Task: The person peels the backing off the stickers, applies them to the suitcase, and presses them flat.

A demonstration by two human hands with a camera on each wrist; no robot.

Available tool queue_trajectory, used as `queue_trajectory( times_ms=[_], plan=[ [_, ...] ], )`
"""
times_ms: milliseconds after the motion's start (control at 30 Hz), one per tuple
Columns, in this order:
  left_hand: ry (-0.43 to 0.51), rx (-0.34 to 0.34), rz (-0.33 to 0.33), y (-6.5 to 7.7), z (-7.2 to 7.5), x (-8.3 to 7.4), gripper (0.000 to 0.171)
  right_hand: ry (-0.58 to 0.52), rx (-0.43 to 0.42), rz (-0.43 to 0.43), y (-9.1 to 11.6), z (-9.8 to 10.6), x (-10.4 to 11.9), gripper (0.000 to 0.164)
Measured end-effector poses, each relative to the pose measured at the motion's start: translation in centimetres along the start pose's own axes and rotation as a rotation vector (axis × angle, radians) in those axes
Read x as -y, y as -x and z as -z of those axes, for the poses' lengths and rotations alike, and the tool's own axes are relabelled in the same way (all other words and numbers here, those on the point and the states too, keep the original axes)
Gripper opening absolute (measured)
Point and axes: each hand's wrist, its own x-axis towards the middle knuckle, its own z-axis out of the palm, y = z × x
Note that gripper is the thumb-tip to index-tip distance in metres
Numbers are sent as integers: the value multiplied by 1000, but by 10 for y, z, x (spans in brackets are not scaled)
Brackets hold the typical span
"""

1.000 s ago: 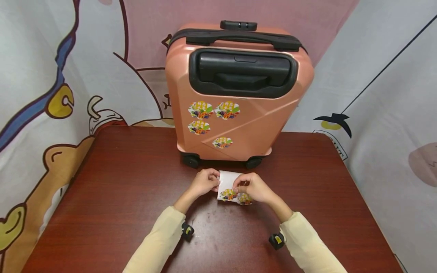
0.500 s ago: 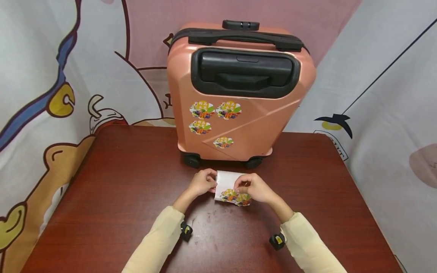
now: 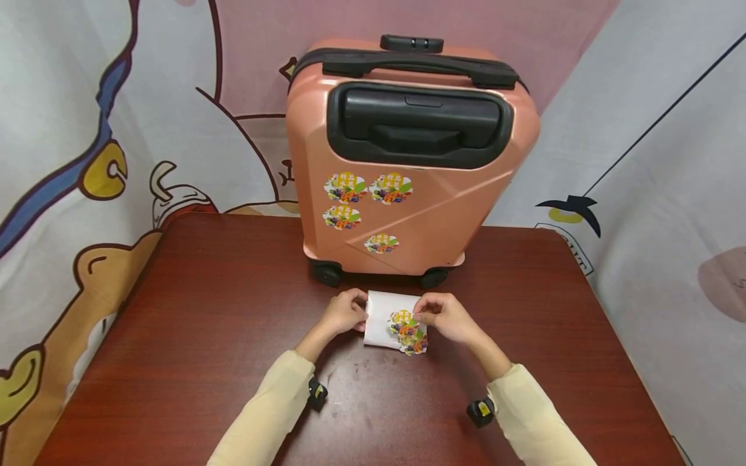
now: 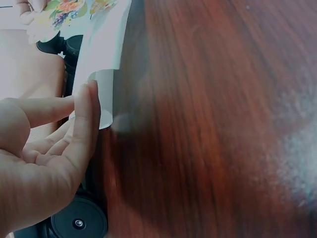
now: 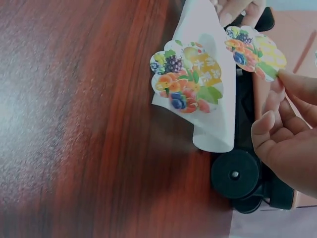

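In the head view my left hand (image 3: 342, 312) pinches the left end of a white sticker backing sheet (image 3: 379, 314) low over the table. Its thumb and fingertip meet at the curled paper end in the left wrist view. My right hand (image 3: 447, 317) pinches the edge of a fruit-printed sticker (image 5: 255, 52), which stands off the backing in the right wrist view. Another fruit sticker (image 5: 185, 79) lies on the sheet, near its free curled end. Head-on, the lifted sticker overlaps that one.
A pink suitcase (image 3: 431, 207) stands upright behind the hands, with several fruit stickers on its front. Its black wheels (image 3: 327, 274) rest on the reddish-brown table (image 3: 221, 323), close behind the sheet. A cartoon-printed cloth (image 3: 245, 52) hangs at the back and sides.
My right hand has moved slightly right and up, and the sticker it pinches has come away from the sheet. My left hand and the sheet have shifted slightly left.
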Motion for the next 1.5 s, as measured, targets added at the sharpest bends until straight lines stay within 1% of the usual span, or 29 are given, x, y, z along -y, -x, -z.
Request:
queue_trajectory(
  times_ms=[67, 167, 267, 400, 500, 600, 700, 733, 833, 933, 1100, 1200, 1333, 1500],
  plan=[
    [4, -1, 19, 0, 0, 0, 33, -3, -25, -32, -1, 1, -12, 4],
    [22, -7, 37, 1, 0, 1, 33, -4, -53, -73, -1, 4, -23, 4],
    [51, -11, 48, 2, 1, 1, 31, -6, -67, -91, 1, 6, -28, 4],
    [93, -3, 54, 3, 2, 2, 28, -5, -80, -88, 2, 8, -29, 4],
    [97, -13, 51, 4, 4, 2, 24, 9, -85, -84, 2, 10, -29, 4],
    [38, -54, 14, 4, 8, -1, 18, 7, -91, -84, 1, 12, -27, 4],
    [-23, -93, -35, 4, 13, -10, 12, -3, -96, -80, 3, 15, -11, 4],
    [-42, -101, -57, 4, 15, -13, 10, -5, -98, -77, 3, 16, -9, 4],
    [-51, -100, -111, 4, 19, -23, 8, -4, -102, -69, 0, 18, -6, 5],
    [-25, -84, -156, 5, 19, -30, 7, -10, -104, -71, -6, 19, -14, 4],
    [36, -20, -202, 7, 14, -40, 8, -50, -105, -86, -11, 19, 0, 3],
    [34, 6, -233, 8, 11, -45, 9, -72, -99, -72, -11, 18, 17, 5],
    [18, 20, -266, 9, 9, -51, 8, -65, -89, -52, -9, 16, 36, 4],
    [-1, 24, -270, 11, 8, -55, 4, -68, -80, -40, -9, 15, 41, 6]
  ],
)
